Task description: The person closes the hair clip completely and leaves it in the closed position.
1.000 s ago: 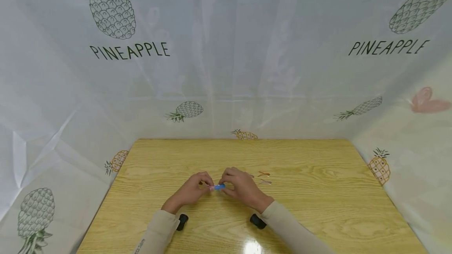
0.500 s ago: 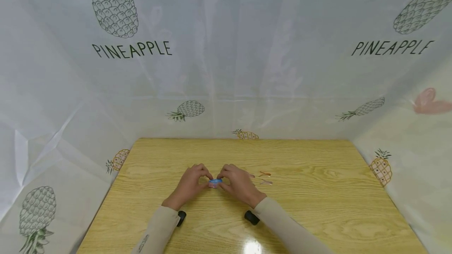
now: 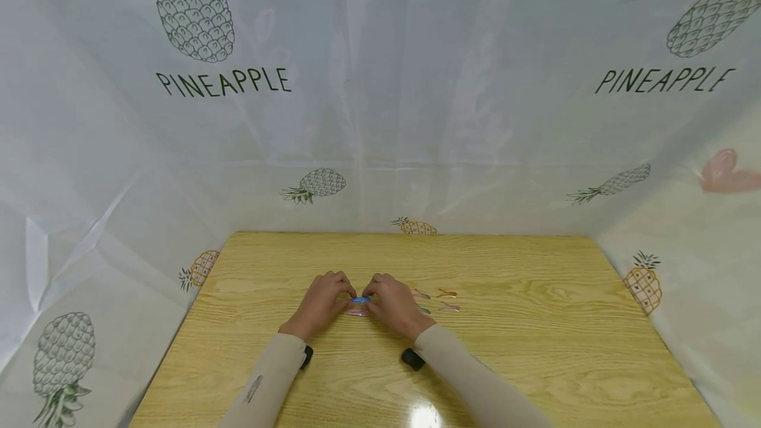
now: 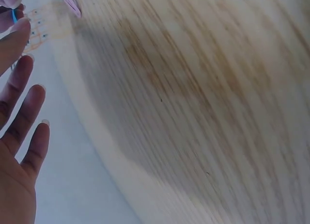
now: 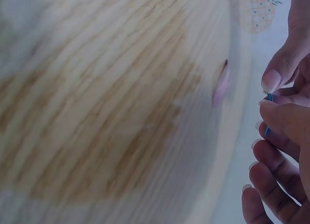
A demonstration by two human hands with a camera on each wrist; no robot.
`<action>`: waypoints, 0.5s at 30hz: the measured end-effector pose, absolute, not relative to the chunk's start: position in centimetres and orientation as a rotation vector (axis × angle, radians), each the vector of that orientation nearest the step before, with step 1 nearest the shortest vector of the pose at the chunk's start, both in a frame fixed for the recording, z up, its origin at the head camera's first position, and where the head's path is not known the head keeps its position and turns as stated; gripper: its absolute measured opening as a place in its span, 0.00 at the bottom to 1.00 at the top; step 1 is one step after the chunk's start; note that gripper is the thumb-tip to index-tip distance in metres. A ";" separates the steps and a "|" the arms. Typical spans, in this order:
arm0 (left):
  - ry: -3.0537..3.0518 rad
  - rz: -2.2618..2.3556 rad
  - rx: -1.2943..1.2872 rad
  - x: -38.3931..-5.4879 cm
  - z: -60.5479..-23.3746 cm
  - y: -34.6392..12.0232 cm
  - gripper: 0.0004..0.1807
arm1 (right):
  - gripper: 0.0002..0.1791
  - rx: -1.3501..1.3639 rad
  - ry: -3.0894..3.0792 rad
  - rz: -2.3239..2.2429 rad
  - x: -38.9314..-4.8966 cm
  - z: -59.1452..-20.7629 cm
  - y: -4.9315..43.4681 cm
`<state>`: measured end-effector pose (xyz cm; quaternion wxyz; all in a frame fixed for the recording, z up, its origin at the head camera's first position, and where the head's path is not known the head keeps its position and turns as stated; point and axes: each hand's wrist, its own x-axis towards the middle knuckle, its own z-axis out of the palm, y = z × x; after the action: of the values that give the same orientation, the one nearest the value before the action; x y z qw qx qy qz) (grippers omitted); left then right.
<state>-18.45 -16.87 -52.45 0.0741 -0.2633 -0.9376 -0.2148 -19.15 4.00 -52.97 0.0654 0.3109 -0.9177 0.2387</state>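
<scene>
Both hands meet near the middle of the table around a small blue hair clip (image 3: 361, 300). The left hand (image 3: 324, 304) pinches its left end between thumb and forefinger, while the right hand (image 3: 394, 304) pinches the right end. In the right wrist view only a thin edge of the blue hair clip (image 5: 269, 96) shows between the fingertips. Just nearer the person, below the hands, a pink-purple hair clip (image 3: 357, 313) lies on the wood. The left wrist view catches one end of that pink hair clip (image 4: 71, 3). The left hand's other fingers are spread, apart from the clip.
Right of the right hand lie a pink clip (image 3: 421, 294), an orange clip (image 3: 447, 293), a pale clip (image 3: 448, 307) and a partly hidden green clip (image 3: 424, 310). The wooden table (image 3: 535, 322) ends at a pineapple-printed sheet (image 3: 380, 117) behind and at both sides.
Earlier the pink-purple clip was at the left fingers beside the blue one; now it lies on the table. Both hands have shifted slightly away from the person, holding the blue clip.
</scene>
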 end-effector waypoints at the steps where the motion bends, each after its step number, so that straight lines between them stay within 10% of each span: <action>1: -2.819 -0.636 -0.791 -18.5 -52.4 -16.8 0.06 | 0.04 0.933 -2.778 0.722 -19.3 -53.1 3.9; 15: -2.893 -0.593 -0.788 -19.6 -53.0 -16.6 0.04 | 0.05 0.897 -2.794 0.682 -20.2 -54.1 3.0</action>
<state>-19.59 -16.57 -53.03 0.0427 -0.2577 -0.9456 -0.1938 -20.19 3.03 -54.14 0.0643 0.2971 -0.9255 0.2258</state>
